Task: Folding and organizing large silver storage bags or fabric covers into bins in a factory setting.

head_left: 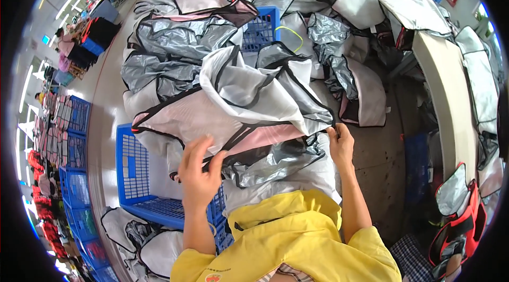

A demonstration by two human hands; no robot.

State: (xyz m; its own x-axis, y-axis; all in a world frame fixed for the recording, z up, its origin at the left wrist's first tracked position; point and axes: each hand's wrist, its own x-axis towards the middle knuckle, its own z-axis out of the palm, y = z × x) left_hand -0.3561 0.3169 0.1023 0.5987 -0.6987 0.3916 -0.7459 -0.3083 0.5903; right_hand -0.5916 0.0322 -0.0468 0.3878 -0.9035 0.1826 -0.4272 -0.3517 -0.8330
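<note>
In front of me lies a partly sewn bag piece of white, pink and silvery sheet with black bound edges, folded over itself. My right hand pinches its right corner between thumb and fingers. At the near left edge my left hand is open, thumb and fingers apart, just over the white sheet; whether the fingertips touch it I cannot tell. Under the piece, crumpled silvery lining rests close to my yellow shirt.
Silver-lined bag pieces form a big heap beyond. Blue plastic crates stand at the left and within the heap. A long pale board runs along the right. A red and silver bag lies lower right. People work far left.
</note>
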